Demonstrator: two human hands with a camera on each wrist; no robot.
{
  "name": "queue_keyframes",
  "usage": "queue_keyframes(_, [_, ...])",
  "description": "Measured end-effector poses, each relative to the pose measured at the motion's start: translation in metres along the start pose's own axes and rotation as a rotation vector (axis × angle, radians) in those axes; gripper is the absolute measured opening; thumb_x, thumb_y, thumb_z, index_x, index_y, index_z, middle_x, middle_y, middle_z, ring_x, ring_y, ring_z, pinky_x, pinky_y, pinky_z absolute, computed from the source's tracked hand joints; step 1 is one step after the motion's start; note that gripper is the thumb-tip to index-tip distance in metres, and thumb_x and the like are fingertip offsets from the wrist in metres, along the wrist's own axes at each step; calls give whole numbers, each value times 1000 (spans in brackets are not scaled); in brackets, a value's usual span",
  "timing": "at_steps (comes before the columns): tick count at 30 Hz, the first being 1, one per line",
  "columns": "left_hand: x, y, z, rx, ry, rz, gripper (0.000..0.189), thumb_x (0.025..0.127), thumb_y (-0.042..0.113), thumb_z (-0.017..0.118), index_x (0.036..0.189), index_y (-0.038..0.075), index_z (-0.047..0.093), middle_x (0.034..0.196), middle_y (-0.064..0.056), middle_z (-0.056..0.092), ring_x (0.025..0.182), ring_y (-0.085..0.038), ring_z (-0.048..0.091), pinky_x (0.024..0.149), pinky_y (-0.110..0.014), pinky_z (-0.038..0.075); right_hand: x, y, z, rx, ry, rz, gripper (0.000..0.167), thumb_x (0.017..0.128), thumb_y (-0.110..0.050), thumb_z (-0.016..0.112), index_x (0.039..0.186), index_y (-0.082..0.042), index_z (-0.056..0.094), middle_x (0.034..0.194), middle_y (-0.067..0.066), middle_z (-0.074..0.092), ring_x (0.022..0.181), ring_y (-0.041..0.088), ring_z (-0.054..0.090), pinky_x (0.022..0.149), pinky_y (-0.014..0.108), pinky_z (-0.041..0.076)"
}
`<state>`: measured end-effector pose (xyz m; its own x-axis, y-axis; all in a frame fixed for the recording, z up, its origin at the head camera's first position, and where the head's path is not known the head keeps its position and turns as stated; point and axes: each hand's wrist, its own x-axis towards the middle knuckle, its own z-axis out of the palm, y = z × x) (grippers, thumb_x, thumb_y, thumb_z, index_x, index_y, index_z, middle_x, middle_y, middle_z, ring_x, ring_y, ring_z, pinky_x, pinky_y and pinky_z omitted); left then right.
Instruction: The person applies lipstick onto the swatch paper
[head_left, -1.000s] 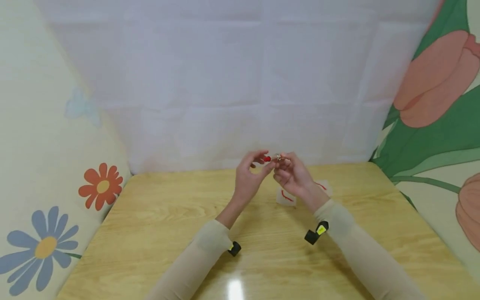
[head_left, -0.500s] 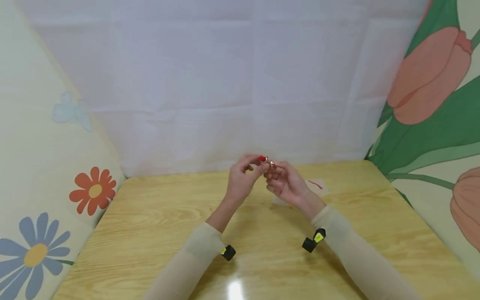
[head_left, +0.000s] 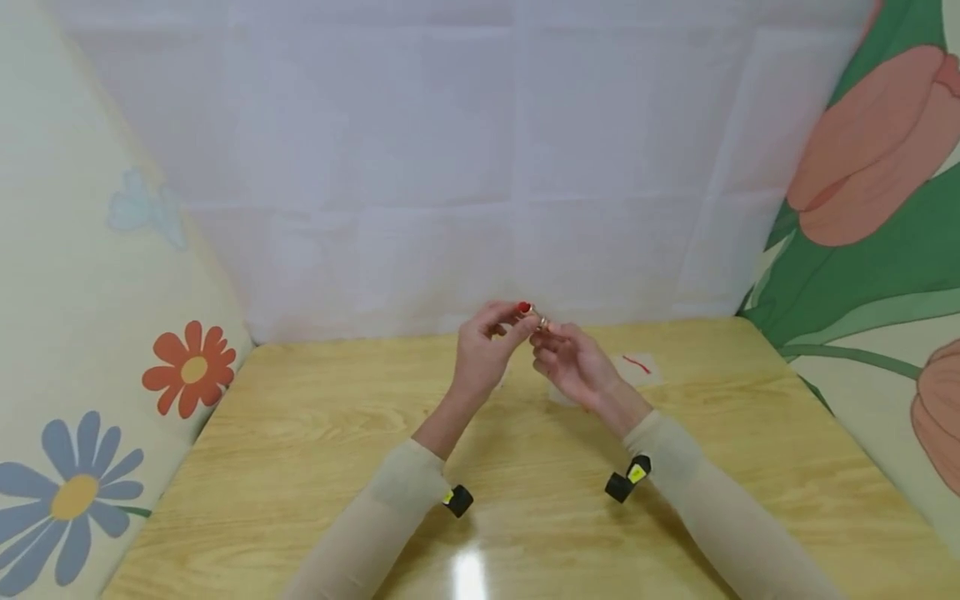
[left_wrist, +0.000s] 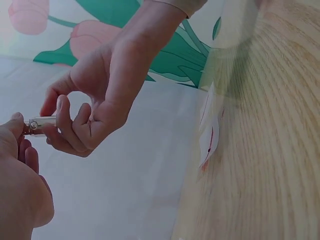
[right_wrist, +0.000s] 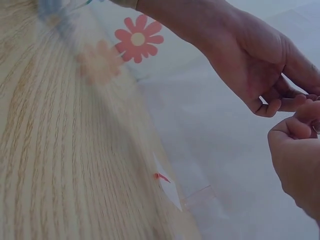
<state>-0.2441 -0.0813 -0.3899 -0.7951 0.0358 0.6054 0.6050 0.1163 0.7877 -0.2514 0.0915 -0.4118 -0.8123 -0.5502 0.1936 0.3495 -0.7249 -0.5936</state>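
Note:
A small shiny lipstick (head_left: 541,322) with a red end is up in the air between both hands, above the far part of the table. My left hand (head_left: 482,346) pinches it near the red end with thumb and forefinger. From the other side, the fingertips of my right hand (head_left: 576,367) grip its metallic part. The left wrist view shows the glossy barrel of the lipstick (left_wrist: 37,125) bridging the two hands. Fingers cover much of it, and in the right wrist view it is almost wholly hidden.
Behind the right hand, a white paper with a red stroke (head_left: 637,367) lies on the wooden table (head_left: 360,467). A second paper (head_left: 561,397) is partly covered by that hand. A white cloth (head_left: 390,167) hangs at the back; flower-patterned walls stand at both sides.
Both hands have shifted slightly left, the head view moving a little too. The left thumb and forefinger have closed in on the lipstick, which now slants with its red end higher.

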Motion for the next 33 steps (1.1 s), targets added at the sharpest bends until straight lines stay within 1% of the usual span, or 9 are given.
queue_keyframes(7, [0,5,0,-25,37,-39,21,91,22,81,106,8,79,99,0,70,88,-19,62,74,-32,43,2,2,2,-100,-58,-57,28,105,-2,43,112,-4,70,99,3,62,72,11,44,66,24,37])
queue_keyframes(13, [0,9,2,-27,41,-44,23,92,14,79,110,0,77,103,-9,70,89,-20,63,73,-32,40,2,4,1,-68,-122,-55,25,102,3,45,115,-3,66,101,4,62,75,12,49,68,24,38])
queue_keyframes(15, [-1,15,2,-41,31,-49,23,93,10,77,111,-3,75,104,-13,70,89,-20,63,74,-33,40,1,5,0,-31,-154,-44,24,103,0,46,119,-4,64,103,5,61,77,13,50,71,25,39])
queue_keyframes(17, [-3,26,1,-55,19,-52,22,94,7,75,112,-5,74,104,-14,69,88,-19,62,74,-33,40,0,5,0,7,-168,-35,23,103,-6,50,121,-4,64,105,6,61,79,14,52,73,26,40])
queue_keyframes(20, [-6,42,-2,-75,-5,-46,22,95,4,72,113,-7,72,105,-13,69,88,-15,61,75,-32,41,-1,5,0,46,-139,-26,27,105,-19,53,124,-4,65,108,8,64,82,15,55,74,27,42])
queue_keyframes(23, [-7,49,-4,-77,-30,-33,21,96,3,70,114,-8,71,107,-15,69,88,-12,60,77,-33,42,-1,4,0,46,-86,-11,36,109,-29,48,121,-3,69,102,7,67,83,16,57,73,27,43])
queue_keyframes(27, [-4,29,-4,-78,-52,-31,22,97,1,68,116,-7,71,113,-18,69,91,-14,59,77,-34,42,-1,5,-2,31,-96,11,44,113,-30,37,112,-3,72,94,6,65,81,16,57,71,27,43])
queue_keyframes(30, [-2,12,-3,-80,-52,-46,23,98,5,67,119,-3,72,116,-15,69,93,-16,58,78,-33,41,-1,7,-4,20,-132,11,43,114,-24,34,112,-3,72,95,7,67,82,16,59,73,27,44])
queue_keyframes(33, [-3,8,-4,-87,-46,-59,23,99,10,67,120,2,74,117,-11,70,96,-16,57,79,-31,40,-1,8,-5,8,-148,13,43,114,-20,32,117,-2,71,98,9,69,81,14,59,74,26,44])
